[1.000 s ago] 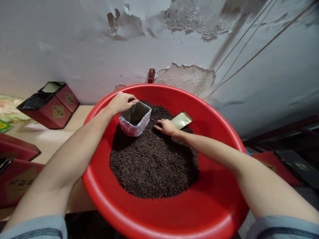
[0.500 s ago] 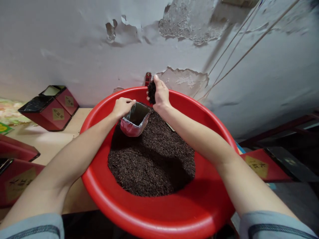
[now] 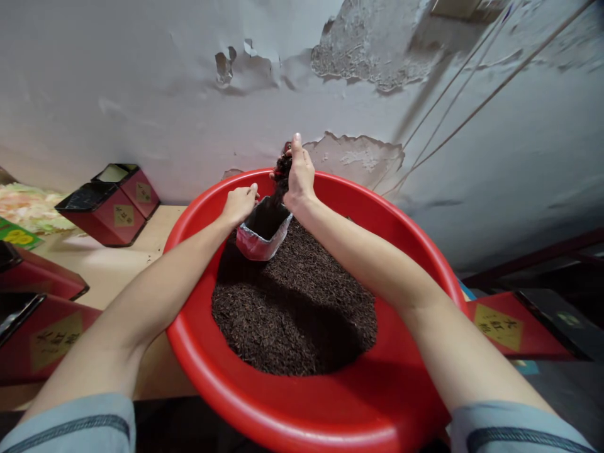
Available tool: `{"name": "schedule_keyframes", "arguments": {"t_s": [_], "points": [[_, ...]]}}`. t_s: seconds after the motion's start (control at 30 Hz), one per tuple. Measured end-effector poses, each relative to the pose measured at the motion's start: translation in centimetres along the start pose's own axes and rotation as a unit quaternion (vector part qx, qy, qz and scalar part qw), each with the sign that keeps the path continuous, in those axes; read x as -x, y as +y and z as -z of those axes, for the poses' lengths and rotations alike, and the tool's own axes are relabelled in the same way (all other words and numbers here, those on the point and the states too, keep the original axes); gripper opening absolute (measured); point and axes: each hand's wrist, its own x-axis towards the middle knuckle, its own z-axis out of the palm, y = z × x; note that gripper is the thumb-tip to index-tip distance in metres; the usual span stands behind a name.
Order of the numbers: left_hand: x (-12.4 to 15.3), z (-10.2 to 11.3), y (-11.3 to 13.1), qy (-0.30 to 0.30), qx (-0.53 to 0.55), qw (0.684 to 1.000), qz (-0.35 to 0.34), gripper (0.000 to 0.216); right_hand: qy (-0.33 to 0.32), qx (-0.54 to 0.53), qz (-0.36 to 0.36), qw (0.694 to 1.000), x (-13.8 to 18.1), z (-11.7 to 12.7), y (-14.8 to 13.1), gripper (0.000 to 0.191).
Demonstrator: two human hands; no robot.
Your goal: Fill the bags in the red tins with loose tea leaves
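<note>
The right hand [image 3: 298, 173], which lay flat on the tea [image 3: 292, 308] a second ago, is now raised just above the bag [image 3: 261, 242]. Its fingers are closed round a clump of tea, and strands trail down into the opening. The left hand [image 3: 240, 202] still pinches the bag's far-left rim, holding it open and tilted on the heap at the back of the basin [image 3: 283, 415]. Red tins [image 3: 108, 207] stand on the worktop [image 3: 117, 264] to the left.

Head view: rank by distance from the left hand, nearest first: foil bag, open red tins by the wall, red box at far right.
1. Foil bag: touching the left hand, in the basin.
2. Open red tins: off to the left.
3. Red box: far right.
</note>
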Motion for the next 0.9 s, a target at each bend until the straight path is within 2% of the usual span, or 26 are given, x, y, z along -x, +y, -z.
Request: {"name": "schedule_keyframes", "arguments": {"t_s": [0.13,0.23,0.4,0.5,0.6,0.67,0.7,0.73,0.8,0.83,0.9], "points": [[0.0,0.2,0.1,-0.006,-0.022,1.0,-0.011,0.053,-0.039,0.043,0.002,0.998,0.0,0.3,0.4,0.065],[0.1,0.3,0.1,-0.011,-0.031,0.999,-0.023,0.056,-0.059,0.08,-0.027,0.995,1.0,0.1,-0.3,0.067],[0.3,0.4,0.1,-0.009,-0.041,0.999,-0.031,0.058,-0.076,0.083,-0.091,0.989,3.5,-0.1,-2.2,0.07],[0.2,0.3,0.0,0.002,-0.053,0.998,-0.032,0.056,-0.113,0.128,-0.084,0.982,4.7,1.6,-2.8,0.068],[-0.1,0.1,-0.2,0.01,-0.06,0.997,-0.04,0.052,-0.137,0.232,-0.024,0.963,5.8,5.6,-2.3,0.059],[-0.3,0.0,-0.4,0.011,-0.07,0.996,-0.046,0.051,-0.133,0.342,0.008,0.93,6.9,9.0,-1.3,0.055],[-0.4,-0.1,-0.4,0.012,-0.076,0.996,-0.049,0.051,-0.135,0.408,-0.003,0.903,7.6,10.7,-0.7,0.055],[-0.4,-0.1,-0.4,0.013,-0.082,0.995,-0.052,0.05,-0.152,0.479,-0.039,0.864,8.5,12.3,0.0,0.055],[-0.4,0.0,-0.4,0.014,-0.096,0.994,-0.055,0.049,-0.205,0.602,-0.146,0.758,10.3,14.7,1.2,0.055],[-0.4,0.0,-0.3,0.015,-0.104,0.993,-0.053,0.049,-0.229,0.634,-0.187,0.715,11.2,15.5,1.7,0.055],[-0.3,0.2,-0.2,0.012,-0.124,0.991,-0.046,0.048,-0.257,0.667,-0.234,0.659,12.7,15.9,2.4,0.055]]}}
